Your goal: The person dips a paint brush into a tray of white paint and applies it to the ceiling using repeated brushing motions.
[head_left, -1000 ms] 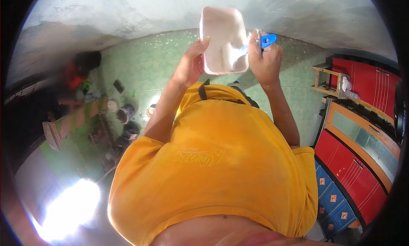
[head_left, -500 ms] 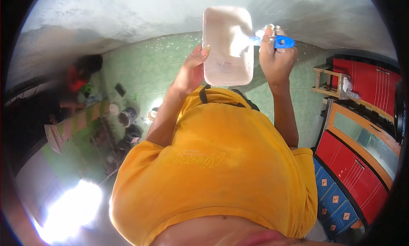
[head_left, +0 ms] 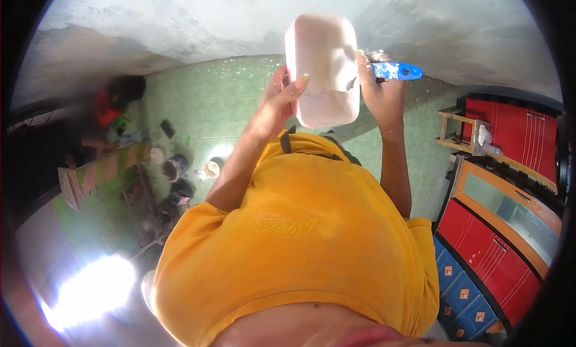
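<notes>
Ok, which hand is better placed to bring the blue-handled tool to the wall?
Probably the right hand: it grips the blue-handled tool, while the left hand is occupied holding the pale tray by its left side.

White glare blows out the lower left, shadows mark the tray and wall, the upper left is dim, and cabinets bend toward the black rim.
</notes>
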### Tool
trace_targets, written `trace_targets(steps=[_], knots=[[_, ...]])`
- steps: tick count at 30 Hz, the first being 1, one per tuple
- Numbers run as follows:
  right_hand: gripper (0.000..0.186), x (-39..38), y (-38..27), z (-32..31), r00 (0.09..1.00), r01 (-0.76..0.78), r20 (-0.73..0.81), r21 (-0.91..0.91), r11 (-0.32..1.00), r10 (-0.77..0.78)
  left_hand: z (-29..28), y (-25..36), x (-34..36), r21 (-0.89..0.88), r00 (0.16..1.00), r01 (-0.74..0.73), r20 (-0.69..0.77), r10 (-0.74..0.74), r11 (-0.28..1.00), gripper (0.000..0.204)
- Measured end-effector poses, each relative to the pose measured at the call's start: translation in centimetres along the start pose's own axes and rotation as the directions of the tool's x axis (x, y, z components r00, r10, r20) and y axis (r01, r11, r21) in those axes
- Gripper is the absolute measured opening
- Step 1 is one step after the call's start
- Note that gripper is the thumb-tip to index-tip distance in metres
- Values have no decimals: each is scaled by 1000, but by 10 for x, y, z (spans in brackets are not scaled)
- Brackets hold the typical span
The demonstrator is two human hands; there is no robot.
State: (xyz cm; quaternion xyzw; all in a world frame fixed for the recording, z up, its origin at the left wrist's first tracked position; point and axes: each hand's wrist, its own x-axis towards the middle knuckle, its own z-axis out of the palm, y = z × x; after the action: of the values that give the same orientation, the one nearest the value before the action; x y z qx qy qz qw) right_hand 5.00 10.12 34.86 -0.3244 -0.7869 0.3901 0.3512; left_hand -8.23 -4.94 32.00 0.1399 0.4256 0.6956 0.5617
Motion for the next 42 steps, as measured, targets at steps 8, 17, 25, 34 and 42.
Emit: trace_targets(steps=[8,17,25,34,42], knots=[[23,6,-9,-9,955,-66,-289,8,998,66,2,5,0,40,995,-22,-93,26,999,67],[24,25,-12,-24,927,88,-310,-370,925,-212,8,12,-11,163,991,-44,-118,64,986,55],[28,34,-8,-21,917,46,-390,-110,993,-86,3,9,-14,176,991,-22,-124,44,984,51],[21,4,24,-33,923,-273,19,735,620,384,-8,-1,-8,144,990,6,-138,14,990,50],[29,-17,56,-35,906,-385,345,913,138,245,10,7,-3,21,986,-40,-158,42,999,65]])
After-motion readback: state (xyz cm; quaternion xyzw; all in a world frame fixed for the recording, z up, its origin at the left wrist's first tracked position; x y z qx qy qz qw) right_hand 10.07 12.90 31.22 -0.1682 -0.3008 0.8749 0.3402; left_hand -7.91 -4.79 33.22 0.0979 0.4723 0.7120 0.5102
